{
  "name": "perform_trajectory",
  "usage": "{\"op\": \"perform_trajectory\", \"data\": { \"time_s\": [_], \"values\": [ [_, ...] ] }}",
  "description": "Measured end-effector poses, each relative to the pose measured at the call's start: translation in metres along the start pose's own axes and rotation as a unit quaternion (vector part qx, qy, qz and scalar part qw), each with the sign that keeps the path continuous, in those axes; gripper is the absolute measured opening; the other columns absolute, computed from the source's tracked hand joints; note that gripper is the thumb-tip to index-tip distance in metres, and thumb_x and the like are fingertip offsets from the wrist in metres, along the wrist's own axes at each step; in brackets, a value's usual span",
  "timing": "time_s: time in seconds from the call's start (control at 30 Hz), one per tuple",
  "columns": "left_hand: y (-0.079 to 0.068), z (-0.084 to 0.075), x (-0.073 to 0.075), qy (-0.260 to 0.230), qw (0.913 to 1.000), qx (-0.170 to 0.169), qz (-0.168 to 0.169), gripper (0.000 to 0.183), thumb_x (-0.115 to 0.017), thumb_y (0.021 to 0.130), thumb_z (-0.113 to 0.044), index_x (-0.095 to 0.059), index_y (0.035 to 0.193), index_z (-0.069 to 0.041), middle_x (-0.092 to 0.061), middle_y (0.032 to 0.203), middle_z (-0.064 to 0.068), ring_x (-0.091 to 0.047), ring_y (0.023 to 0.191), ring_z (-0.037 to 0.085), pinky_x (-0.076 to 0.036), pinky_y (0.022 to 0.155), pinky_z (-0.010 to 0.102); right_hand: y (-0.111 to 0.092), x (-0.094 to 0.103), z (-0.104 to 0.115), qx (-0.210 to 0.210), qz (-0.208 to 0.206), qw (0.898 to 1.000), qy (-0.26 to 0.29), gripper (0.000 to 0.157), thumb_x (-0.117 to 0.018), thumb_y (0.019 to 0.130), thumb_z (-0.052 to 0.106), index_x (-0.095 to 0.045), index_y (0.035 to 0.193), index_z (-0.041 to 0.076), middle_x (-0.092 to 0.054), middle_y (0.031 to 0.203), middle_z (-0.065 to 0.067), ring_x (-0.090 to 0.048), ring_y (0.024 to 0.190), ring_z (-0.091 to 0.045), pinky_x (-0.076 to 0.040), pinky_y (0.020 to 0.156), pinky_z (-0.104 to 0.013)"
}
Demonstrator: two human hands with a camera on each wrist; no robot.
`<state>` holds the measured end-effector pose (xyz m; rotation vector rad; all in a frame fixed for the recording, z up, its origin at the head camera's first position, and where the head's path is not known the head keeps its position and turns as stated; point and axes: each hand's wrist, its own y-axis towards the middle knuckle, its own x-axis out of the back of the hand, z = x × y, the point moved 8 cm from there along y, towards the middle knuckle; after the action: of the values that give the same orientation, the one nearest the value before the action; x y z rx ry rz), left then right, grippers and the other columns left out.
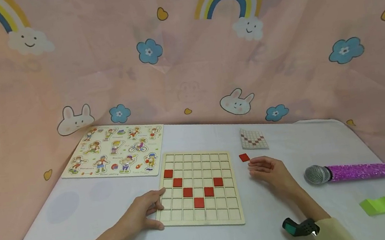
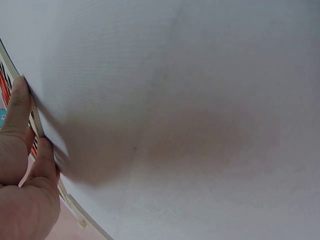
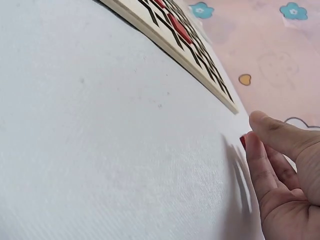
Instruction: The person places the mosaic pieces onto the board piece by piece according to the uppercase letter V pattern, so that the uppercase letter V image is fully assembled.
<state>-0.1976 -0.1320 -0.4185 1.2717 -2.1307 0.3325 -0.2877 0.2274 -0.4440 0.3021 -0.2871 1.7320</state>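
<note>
A cream grid board [image 1: 207,224] lies in the middle of the table, with several red square tiles [image 1: 199,203] set in it in a V shape. Along the board's left edge rests my left hand [image 1: 140,212], its index finger on the rim and its thumb by the near corner. Both of these fingertips meet the board's edge in the left wrist view. Right of the board, my right hand [image 1: 271,172] pinches a loose red tile [image 1: 244,157] at its fingertips. Fingers hide most of this tile [image 3: 243,141] in the right wrist view.
Behind the right hand sits a small pattern card [image 1: 253,139] with a red V. A picture puzzle board [image 1: 112,151] lies at the back left. To the right are a purple glitter microphone [image 1: 349,172] and a green block [image 1: 379,205]. Patterned pink cloth [image 1: 185,71] stands behind the table.
</note>
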Motion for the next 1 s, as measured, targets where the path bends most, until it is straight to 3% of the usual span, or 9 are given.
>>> {"op": "perform_trajectory", "data": {
  "time_s": [0.43, 0.73, 0.87, 1.0],
  "values": [
    [0.001, 0.002, 0.000, 0.008, 0.9998, 0.015, 0.004, 0.040, -0.086, 0.060, -0.008, -0.053, 0.081, -0.009, -0.045, 0.139, 0.027, -0.042, 0.128, 0.045, -0.046, 0.097, 0.034, 0.008, 0.027, -0.010, 0.017, -0.019, 1.000, -0.018, 0.044, -0.070, 0.086, 0.009, -0.053, 0.125, -0.005, -0.060, 0.122, -0.026, -0.063, 0.095, 0.003, -0.051, 0.084, -0.014],
    [0.000, 0.005, -0.001, 0.010, 0.9996, 0.025, 0.004, 0.038, -0.087, 0.060, -0.011, -0.055, 0.081, -0.010, -0.045, 0.140, 0.025, -0.042, 0.128, 0.045, -0.042, 0.101, 0.038, 0.025, 0.028, -0.005, 0.036, -0.021, 0.999, -0.032, 0.043, -0.069, 0.087, 0.007, -0.054, 0.125, -0.007, -0.060, 0.121, -0.027, -0.062, 0.094, 0.002, -0.051, 0.082, -0.012],
    [0.000, 0.005, -0.002, 0.004, 0.9996, 0.027, 0.005, 0.038, -0.087, 0.060, -0.011, -0.055, 0.082, -0.010, -0.045, 0.141, 0.025, -0.042, 0.128, 0.045, -0.043, 0.101, 0.037, 0.034, 0.023, -0.002, 0.037, -0.013, 0.998, -0.042, 0.044, -0.069, 0.087, 0.008, -0.053, 0.126, -0.006, -0.060, 0.122, -0.026, -0.064, 0.100, -0.006, -0.050, 0.084, -0.011],
    [0.000, 0.002, -0.001, -0.001, 0.9998, 0.022, 0.005, 0.039, -0.086, 0.059, -0.010, -0.055, 0.082, -0.009, -0.045, 0.140, 0.026, -0.041, 0.128, 0.046, -0.043, 0.100, 0.036, 0.041, 0.017, 0.001, 0.040, -0.007, 0.998, -0.050, 0.043, -0.069, 0.088, 0.007, -0.054, 0.126, -0.005, -0.059, 0.124, -0.025, -0.061, 0.111, -0.027, -0.048, 0.086, -0.010]
  ]
}}
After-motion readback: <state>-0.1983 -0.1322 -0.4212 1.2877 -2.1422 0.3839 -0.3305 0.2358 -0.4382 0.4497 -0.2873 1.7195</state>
